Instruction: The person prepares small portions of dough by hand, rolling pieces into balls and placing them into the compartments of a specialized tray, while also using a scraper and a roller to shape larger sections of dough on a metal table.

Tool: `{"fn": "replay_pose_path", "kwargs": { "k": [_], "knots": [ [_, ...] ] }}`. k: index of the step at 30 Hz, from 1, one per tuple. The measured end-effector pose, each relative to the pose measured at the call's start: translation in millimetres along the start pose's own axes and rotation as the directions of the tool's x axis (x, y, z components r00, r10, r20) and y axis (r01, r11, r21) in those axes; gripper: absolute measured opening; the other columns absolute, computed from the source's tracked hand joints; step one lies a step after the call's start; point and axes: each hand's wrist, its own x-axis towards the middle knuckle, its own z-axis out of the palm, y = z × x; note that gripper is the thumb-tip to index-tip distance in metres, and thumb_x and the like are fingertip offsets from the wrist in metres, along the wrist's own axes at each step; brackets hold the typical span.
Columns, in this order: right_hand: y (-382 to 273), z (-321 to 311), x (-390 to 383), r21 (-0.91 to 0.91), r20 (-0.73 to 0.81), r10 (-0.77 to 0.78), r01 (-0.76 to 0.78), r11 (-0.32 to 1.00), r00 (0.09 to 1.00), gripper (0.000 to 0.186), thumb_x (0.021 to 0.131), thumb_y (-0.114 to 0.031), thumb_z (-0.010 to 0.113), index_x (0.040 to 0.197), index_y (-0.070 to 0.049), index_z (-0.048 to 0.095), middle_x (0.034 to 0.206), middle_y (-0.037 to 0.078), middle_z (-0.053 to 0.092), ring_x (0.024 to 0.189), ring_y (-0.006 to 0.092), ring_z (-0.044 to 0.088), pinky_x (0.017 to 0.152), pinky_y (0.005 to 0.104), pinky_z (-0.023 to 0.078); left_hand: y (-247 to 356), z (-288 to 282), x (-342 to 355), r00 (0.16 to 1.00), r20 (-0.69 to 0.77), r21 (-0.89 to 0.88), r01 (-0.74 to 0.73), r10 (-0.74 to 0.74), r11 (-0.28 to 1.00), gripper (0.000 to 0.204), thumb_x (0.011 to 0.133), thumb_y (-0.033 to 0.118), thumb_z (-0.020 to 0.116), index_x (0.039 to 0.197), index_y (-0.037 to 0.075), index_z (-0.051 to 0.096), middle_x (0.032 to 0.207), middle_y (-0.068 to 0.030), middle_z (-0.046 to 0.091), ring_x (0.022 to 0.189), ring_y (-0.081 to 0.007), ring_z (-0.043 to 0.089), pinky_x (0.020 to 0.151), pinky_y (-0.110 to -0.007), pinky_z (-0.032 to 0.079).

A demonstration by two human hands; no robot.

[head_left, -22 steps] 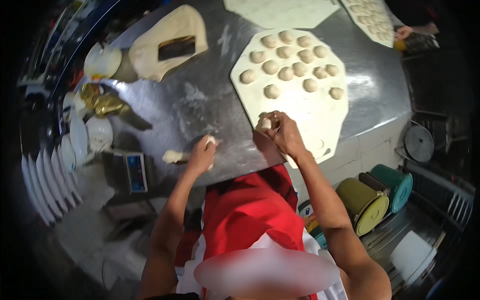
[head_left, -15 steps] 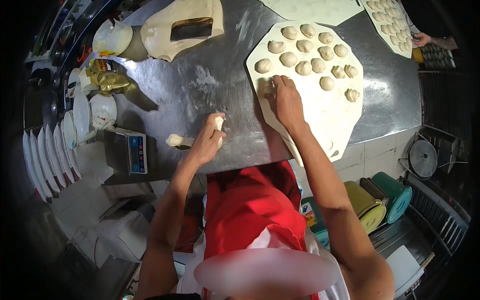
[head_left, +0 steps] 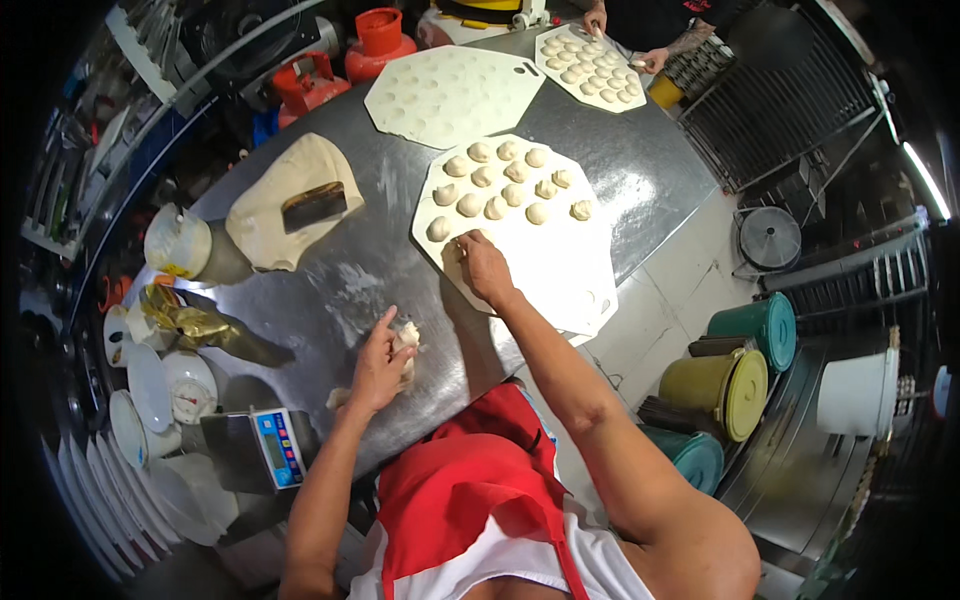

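Observation:
Near the front edge of the metal table, my left hand [head_left: 376, 366] closes round a strip of pale dough [head_left: 407, 350]; a bit of the dough shows under the wrist. My right hand [head_left: 484, 268] reaches over a white many-sided board [head_left: 550, 275] with shallow hollows. Its fingers are bent and drawn together, tips down on the board's left part just below a dough ball [head_left: 440, 229]; what they hold, if anything, is hidden. Several more dough balls [head_left: 493, 207] sit in rows on the far half of that board.
A large dough slab [head_left: 262, 215] with a dark block [head_left: 314, 206] on it lies at left. Near it are a bucket [head_left: 178, 243], gold packet [head_left: 190, 322] and digital scale [head_left: 275, 448]. Beyond stands another white board [head_left: 450, 95]; a person's hands [head_left: 655, 60] work at a third.
My head view has turned, bringing the far boards and red gas cylinders into sight. My right hand stays by the same spot on the board; my left fingers have lifted slightly round the dough.

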Motion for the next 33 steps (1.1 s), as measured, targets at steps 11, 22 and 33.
{"fn": "replay_pose_path", "kwargs": {
  "k": [11, 22, 33],
  "knots": [
    [-163, -29, -82, 0.621, 0.115, 0.141, -0.182, 0.762, 0.983, 0.016, 0.098, -0.01, 0.069, 0.105, 0.002, 0.061, 0.086, 0.019, 0.072, 0.078, 0.0273, 0.072, 0.072, 0.0403, 0.057, -4, -48, -16, 0.925, 0.369, 0.128, -0.141, 0.085, 0.982, 0.03, 0.109, 0.022, 0.057, 0.128, 0.0, 0.061, 0.099, -0.0169, 0.074, 0.092, -0.0246, 0.072, 0.085, -0.041, 0.055],
    [-118, -61, -70, 0.437, 0.126, 0.311, -0.334, 0.835, 0.942, 0.027, 0.099, -0.022, 0.068, 0.108, 0.004, 0.064, 0.079, 0.016, 0.069, 0.07, 0.0187, 0.06, 0.069, 0.0388, 0.053, 48, 46, 41, 0.948, 0.272, 0.528, -0.291, 0.166, 0.798, 0.035, 0.1, 0.017, 0.057, 0.125, -0.006, 0.056, 0.103, -0.0328, 0.069, 0.101, -0.0513, 0.066, 0.087, -0.058, 0.052],
    [56, -109, -7, 0.206, 0.116, 0.14, -0.162, 0.965, 0.983, 0.027, 0.095, -0.01, 0.068, 0.119, 0.001, 0.067, 0.105, 0.019, 0.058, 0.074, 0.029, 0.063, 0.08, 0.0407, 0.056, 19, 85, 89, 0.99, 0.076, 0.397, 0.081, -0.121, 0.914, 0.031, 0.101, 0.014, 0.053, 0.128, 0.0, 0.052, 0.124, -0.0255, 0.059, 0.107, -0.0413, 0.065, 0.1, -0.047, 0.049]
  ]
}}
